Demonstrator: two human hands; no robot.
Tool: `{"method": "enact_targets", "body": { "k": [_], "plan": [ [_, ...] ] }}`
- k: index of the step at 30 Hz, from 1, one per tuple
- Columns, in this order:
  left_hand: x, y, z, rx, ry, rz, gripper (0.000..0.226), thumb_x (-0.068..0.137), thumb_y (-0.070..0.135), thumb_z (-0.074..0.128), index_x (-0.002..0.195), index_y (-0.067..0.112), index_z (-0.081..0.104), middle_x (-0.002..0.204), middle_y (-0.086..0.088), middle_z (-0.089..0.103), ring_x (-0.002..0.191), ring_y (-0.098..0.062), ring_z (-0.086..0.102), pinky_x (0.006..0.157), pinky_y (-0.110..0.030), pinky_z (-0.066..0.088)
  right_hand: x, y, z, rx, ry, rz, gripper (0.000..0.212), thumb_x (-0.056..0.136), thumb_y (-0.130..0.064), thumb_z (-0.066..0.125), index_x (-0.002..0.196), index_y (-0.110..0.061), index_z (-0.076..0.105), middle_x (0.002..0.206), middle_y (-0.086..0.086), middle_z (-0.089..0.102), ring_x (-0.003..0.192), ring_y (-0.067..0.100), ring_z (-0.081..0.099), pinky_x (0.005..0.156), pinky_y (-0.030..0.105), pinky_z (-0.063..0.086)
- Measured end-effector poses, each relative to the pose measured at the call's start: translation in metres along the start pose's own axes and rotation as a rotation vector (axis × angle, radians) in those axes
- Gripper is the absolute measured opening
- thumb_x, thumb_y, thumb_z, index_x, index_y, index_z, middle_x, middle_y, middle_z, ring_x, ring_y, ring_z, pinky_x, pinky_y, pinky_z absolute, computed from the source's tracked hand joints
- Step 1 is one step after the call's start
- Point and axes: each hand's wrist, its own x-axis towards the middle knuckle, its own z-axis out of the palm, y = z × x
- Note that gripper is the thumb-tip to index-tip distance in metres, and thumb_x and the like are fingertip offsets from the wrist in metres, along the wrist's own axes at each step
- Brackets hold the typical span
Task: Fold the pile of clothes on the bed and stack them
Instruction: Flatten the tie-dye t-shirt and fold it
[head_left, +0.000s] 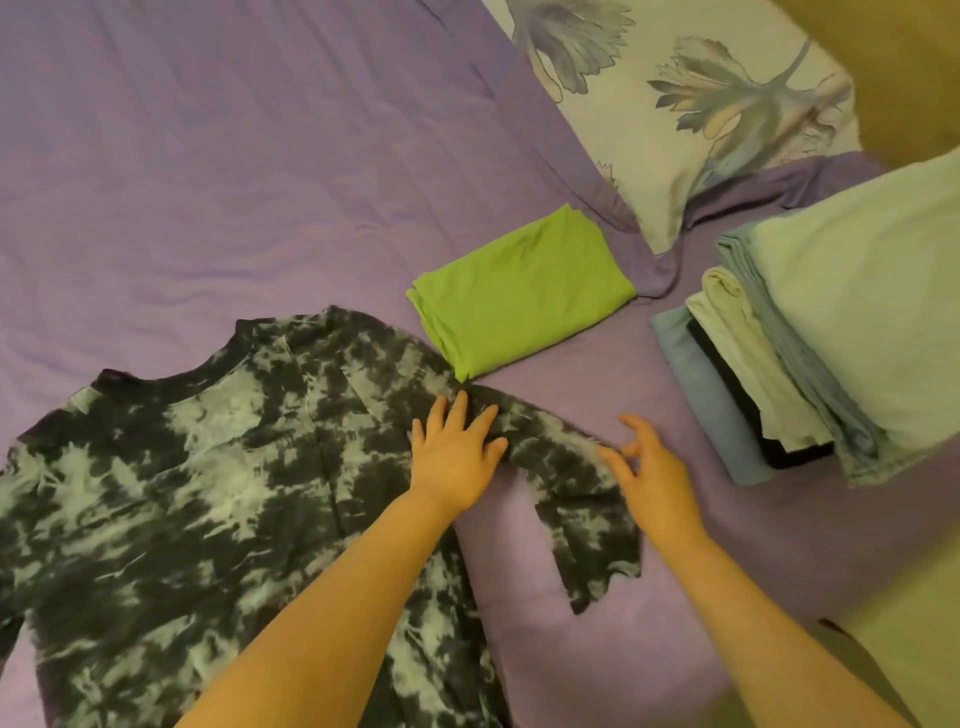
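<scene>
While the shirt (208, 493) lies flat on the bed (208, 156), its sleeve (582, 499) running out rightward, the left hand (457, 452) presses flat-fingered on the shoulder and the nearer right hand (649, 478) hovers loosely spread over the sleeve, holding nothing.

Purple-sheeted bed (208, 156) with a floral pillow (675, 104).
</scene>
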Motion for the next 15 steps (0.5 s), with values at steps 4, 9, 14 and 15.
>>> {"method": "enact_targets", "body": {
  "k": [4,9,14,15],
  "plan": [
    [-0.015,0.005,0.011,0.015,0.035,-0.011,0.055,0.099,0.052,0.029,0.15,0.033,0.02,0.161,-0.005,0.002,0.147,-0.03,-0.004,0.117,-0.054,0.003,0.001,0.006,-0.014,-0.344,0.007,-0.075,0.059,0.092,-0.037,0.057,0.142,-0.012,0.039,0.129,0.011,0.054,0.118,0.03,0.05,0.093,0.04,0.04],
    [-0.054,-0.008,0.025,-0.057,0.079,-0.024,0.056,0.1,0.047,0.03,0.152,0.031,0.014,0.16,-0.007,-0.006,0.147,-0.03,-0.005,0.119,-0.046,0.011,-0.034,-0.02,0.023,-0.539,0.012,-0.492,0.049,0.078,-0.023,0.078,0.121,-0.007,0.063,0.123,0.015,0.061,0.119,0.036,0.055,0.093,0.049,0.046],
    [-0.118,-0.038,0.04,-0.275,0.116,-0.199,0.052,0.102,0.024,0.037,0.151,0.019,0.021,0.159,-0.01,0.009,0.144,-0.028,0.013,0.114,-0.038,0.028,-0.089,-0.038,0.087,-0.435,-0.257,-0.496,0.04,0.093,-0.028,0.058,0.131,-0.016,0.055,0.137,0.007,0.049,0.127,0.026,0.045,0.102,0.037,0.04],
    [-0.131,-0.044,0.044,-0.283,0.123,-0.23,0.052,0.102,0.021,0.037,0.151,0.018,0.02,0.158,-0.01,0.011,0.143,-0.028,0.015,0.112,-0.037,0.03,-0.101,-0.039,0.099,-0.444,-0.288,-0.455,0.044,0.095,-0.035,0.053,0.136,-0.02,0.05,0.14,0.003,0.046,0.127,0.023,0.044,0.103,0.033,0.038]
  ]
}}
